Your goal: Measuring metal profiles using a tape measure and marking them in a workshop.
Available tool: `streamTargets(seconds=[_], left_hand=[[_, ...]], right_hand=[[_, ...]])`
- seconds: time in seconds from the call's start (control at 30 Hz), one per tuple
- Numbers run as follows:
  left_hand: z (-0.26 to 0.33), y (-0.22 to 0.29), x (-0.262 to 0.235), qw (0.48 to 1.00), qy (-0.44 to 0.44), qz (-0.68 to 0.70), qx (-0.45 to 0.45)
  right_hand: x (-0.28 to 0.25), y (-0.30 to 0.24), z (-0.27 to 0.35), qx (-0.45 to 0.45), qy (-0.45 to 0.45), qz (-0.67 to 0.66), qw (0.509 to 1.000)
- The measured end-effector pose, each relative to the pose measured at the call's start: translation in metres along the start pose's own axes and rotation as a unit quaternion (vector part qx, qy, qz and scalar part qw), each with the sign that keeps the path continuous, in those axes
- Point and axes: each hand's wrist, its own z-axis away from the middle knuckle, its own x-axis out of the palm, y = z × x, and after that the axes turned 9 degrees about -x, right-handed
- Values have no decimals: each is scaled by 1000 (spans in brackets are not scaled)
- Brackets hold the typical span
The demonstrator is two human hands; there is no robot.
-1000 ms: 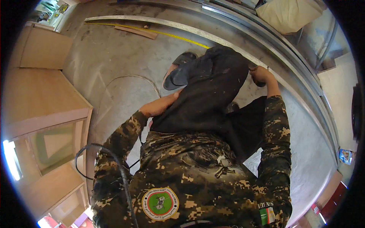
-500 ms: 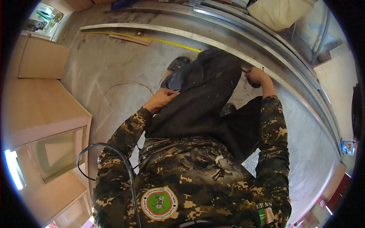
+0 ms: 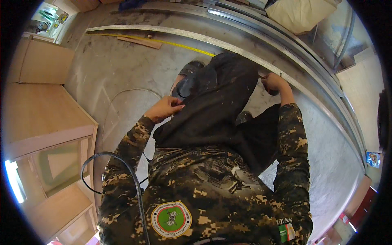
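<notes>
My right hand (image 3: 275, 83) is closed around a dark, rounded tape measure case (image 3: 271, 90) beside my knee, close to a long metal profile (image 3: 196, 36) on the floor. A thin dark tip shows just above its fingers. The yellow tape blade (image 3: 179, 45) runs along the profile from the far left and disappears behind my knee; where it meets the case is hidden. My left hand (image 3: 165, 108) is closed with fingertips pinched, beside the dark trouser leg (image 3: 208, 98). Whatever it may hold is too small to make out.
More metal profiles (image 3: 281, 43) lie beyond on the right. A flat wood strip (image 3: 141, 42) rests near the tape. Plywood cabinets (image 3: 49, 114) stand on the left, a thin cable (image 3: 134, 89) loops over the floor, and a cream sack (image 3: 300, 15) sits at the far right.
My left hand has drawn back a little to the left and nearer to me, away from the shin. The right hand has barely shifted.
</notes>
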Motion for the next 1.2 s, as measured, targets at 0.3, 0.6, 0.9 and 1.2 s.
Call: streamTargets(seconds=[0.3,0.6,0.9,1.2], left_hand=[[-6,-11,8,958,94,-220,157],[-2,32,11,995,-73,30,64],[1,21,2,968,49,-182,167],[-2,8,3,982,78,-71,157]], right_hand=[[7,5,-7,114,3,-140,984],[9,5,-5,123,51,-163,978],[11,9,-4,140,29,-206,968],[20,21,-15,108,47,-142,983]])
